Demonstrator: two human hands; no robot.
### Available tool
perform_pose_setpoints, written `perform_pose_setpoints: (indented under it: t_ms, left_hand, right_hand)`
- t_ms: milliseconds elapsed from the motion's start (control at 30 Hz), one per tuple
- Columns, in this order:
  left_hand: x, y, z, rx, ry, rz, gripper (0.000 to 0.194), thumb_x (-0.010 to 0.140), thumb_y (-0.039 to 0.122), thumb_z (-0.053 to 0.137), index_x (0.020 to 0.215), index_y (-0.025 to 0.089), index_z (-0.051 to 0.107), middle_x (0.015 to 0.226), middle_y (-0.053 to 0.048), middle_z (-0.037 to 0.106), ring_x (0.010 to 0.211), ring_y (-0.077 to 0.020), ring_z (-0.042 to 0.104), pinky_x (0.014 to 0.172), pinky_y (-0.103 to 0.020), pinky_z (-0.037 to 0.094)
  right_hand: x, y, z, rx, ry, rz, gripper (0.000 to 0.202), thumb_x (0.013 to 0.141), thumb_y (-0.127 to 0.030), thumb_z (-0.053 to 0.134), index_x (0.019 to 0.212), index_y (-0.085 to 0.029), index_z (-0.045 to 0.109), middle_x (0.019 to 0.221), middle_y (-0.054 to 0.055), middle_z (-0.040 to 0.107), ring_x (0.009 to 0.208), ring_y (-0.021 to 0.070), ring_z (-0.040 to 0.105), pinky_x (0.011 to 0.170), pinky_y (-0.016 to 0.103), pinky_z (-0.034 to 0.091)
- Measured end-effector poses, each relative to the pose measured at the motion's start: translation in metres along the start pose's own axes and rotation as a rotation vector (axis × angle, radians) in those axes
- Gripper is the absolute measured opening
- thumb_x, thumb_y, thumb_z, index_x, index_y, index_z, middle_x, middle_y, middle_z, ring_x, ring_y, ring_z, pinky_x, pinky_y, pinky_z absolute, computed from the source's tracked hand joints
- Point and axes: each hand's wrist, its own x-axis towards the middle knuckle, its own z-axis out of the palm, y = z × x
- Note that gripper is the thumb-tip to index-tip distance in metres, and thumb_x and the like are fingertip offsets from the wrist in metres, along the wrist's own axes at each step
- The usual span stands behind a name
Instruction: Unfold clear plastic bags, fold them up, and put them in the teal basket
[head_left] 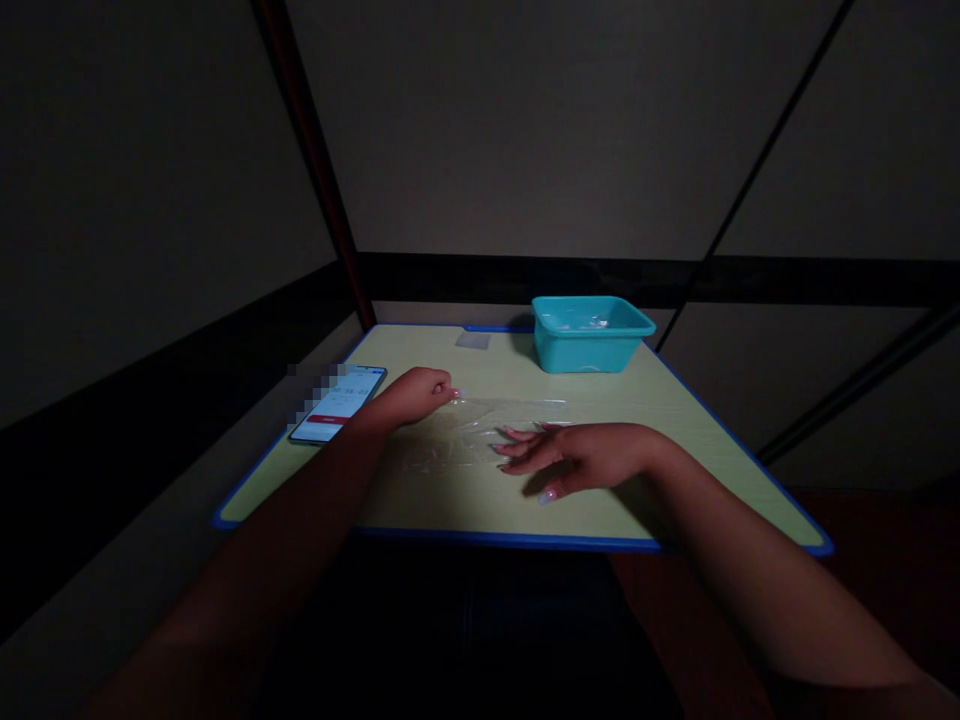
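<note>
A clear plastic sheet or bag (pixel 480 425), thin and wrinkled, lies flat on the table in front of me. My left hand (pixel 421 394) is closed at its upper left edge, with thumb and finger pinched on the plastic. Over the right part of the plastic, my right hand (pixel 581 455) is spread palm down, fingers pointing left, fingertips resting on or just above it. The plastic's left end is partly hidden behind my left hand and forearm.
A turquoise plastic basket (pixel 589 350) with clear plastic inside stands at the back right. On the left lies a phone (pixel 341 400) with a lit screen. A small greyish flat packet (pixel 473 341) lies near the back edge of the blue-rimmed, pale yellow table (pixel 450 505).
</note>
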Motion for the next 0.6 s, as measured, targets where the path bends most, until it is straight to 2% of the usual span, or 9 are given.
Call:
perform_pose_setpoints:
  t_ms: [200, 367, 600]
  left_hand:
    - [0.0009, -0.0011, -0.0018, 0.076, 0.040, -0.084, 0.036, 0.081, 0.046, 0.046, 0.057, 0.019, 0.047, 0.057, 0.000, 0.049, 0.055, -0.0139, 0.043, 0.052, -0.026, 0.024]
    - [0.0000, -0.0003, -0.0028, 0.003, 0.224, -0.090, 0.032, 0.083, 0.043, 0.046, 0.061, 0.019, 0.046, 0.057, 0.002, 0.046, 0.055, -0.0127, 0.041, 0.052, -0.025, 0.025]
    - [0.0022, 0.0030, -0.0054, -0.137, 0.336, 0.198, 0.024, 0.085, 0.034, 0.044, 0.070, 0.018, 0.054, 0.073, -0.001, 0.050, 0.069, -0.0139, 0.048, 0.063, -0.025, 0.036]
  right_hand:
    - [-0.0009, 0.0014, 0.0026, -0.003, -0.032, 0.053, 0.057, 0.083, -0.025, 0.059, 0.136, -0.025, 0.038, 0.144, 0.007, 0.032, 0.137, 0.0205, 0.016, 0.111, 0.043, 0.007]
    - [-0.0021, 0.0006, 0.0038, 0.021, -0.015, 0.076, 0.058, 0.084, -0.023, 0.059, 0.137, -0.028, 0.036, 0.144, 0.005, 0.032, 0.137, 0.0207, 0.016, 0.111, 0.045, 0.005]
    - [-0.0010, -0.0012, 0.0030, 0.000, -0.041, 0.111, 0.059, 0.085, -0.024, 0.058, 0.138, -0.028, 0.034, 0.145, 0.005, 0.030, 0.137, 0.0212, 0.014, 0.110, 0.048, 0.003]
